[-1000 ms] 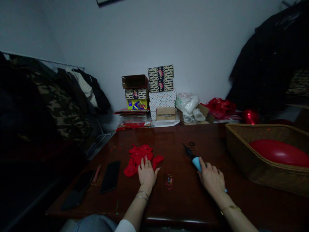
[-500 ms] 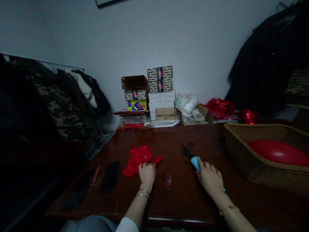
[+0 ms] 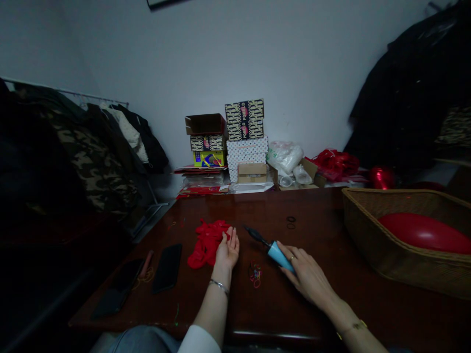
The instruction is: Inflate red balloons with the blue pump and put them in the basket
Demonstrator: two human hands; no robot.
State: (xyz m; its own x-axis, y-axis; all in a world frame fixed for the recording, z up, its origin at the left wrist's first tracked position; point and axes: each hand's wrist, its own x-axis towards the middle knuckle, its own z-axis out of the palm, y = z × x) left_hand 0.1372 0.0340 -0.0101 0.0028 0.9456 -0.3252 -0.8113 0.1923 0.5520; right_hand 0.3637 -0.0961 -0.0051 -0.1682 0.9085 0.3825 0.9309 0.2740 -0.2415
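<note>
Blue balloon pump gripped around the barrel by the right hand, black nozzle pointed toward the left hand but not touching it. Left hand is held palm-up with fingers loosely extended at the right edge of the limp red balloons piled on the table; whether one is pinched can't be told. Coloured elastic bands are left lying between the hands, inflated red balloon held in the wicker basket at right.
</note>
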